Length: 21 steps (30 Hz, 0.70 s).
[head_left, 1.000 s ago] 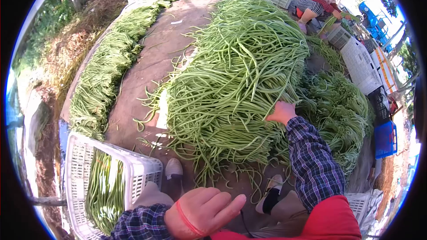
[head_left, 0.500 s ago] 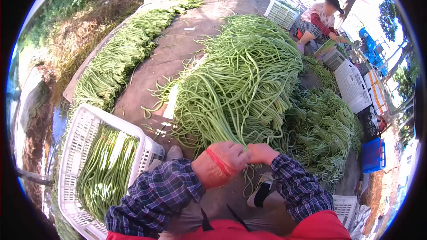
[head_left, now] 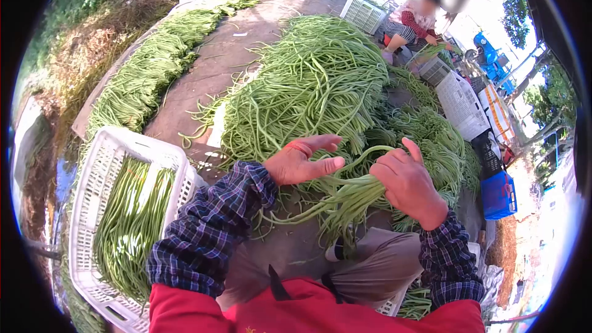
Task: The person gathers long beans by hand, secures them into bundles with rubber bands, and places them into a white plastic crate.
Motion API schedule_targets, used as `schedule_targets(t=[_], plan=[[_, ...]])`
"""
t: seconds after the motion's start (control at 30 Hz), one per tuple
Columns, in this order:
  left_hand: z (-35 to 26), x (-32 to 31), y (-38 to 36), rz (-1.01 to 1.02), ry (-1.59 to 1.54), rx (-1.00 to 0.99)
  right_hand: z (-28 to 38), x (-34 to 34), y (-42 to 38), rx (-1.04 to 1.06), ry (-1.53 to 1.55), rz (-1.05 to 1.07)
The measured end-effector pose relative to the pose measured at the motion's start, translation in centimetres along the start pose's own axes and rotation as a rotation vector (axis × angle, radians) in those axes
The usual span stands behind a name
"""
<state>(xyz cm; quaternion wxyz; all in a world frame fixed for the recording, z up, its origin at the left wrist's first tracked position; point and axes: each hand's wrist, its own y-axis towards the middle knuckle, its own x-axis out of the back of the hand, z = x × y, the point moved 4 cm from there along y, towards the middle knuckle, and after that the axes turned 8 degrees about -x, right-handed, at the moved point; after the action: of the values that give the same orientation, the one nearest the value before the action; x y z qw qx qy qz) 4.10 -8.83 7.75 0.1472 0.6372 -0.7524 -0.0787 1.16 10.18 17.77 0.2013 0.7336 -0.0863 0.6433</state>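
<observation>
Long green beans lie in a big heap [head_left: 308, 80] at the centre, in front of my hands. My right hand [head_left: 410, 182] is closed round one end of a bunch of beans [head_left: 348, 200], whose other ends hang down and to the left over my lap. Just left of the bunch, my left hand [head_left: 305, 159] is open, thumb and fingers spread, with a red band round it near the thumb. Nothing is in its grip.
A white crate [head_left: 176, 154] of beans stands at the left, below a long row of beans [head_left: 148, 65]. Another pile [head_left: 431, 142], a blue crate [head_left: 498, 196] and white crates [head_left: 461, 105] are at the right. A person [head_left: 413, 21] sits at the back right.
My hands have come apart and risen; the left has opened, and the right holds a bunch now lying across in front of me. The view has shifted slightly right.
</observation>
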Motion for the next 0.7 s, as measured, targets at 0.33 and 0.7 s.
schedule_targets(t=[0.33,0.7], plan=[[-0.4,-6.1,3.0,0.290,-0.444,0.057,-3.1,6.8,-1.5,-0.151,-0.344,-0.528],[-3.0,-6.2,4.0,-0.026,-0.040,-0.363,-3.4,1.4,1.9,0.070,-0.003,-0.623]])
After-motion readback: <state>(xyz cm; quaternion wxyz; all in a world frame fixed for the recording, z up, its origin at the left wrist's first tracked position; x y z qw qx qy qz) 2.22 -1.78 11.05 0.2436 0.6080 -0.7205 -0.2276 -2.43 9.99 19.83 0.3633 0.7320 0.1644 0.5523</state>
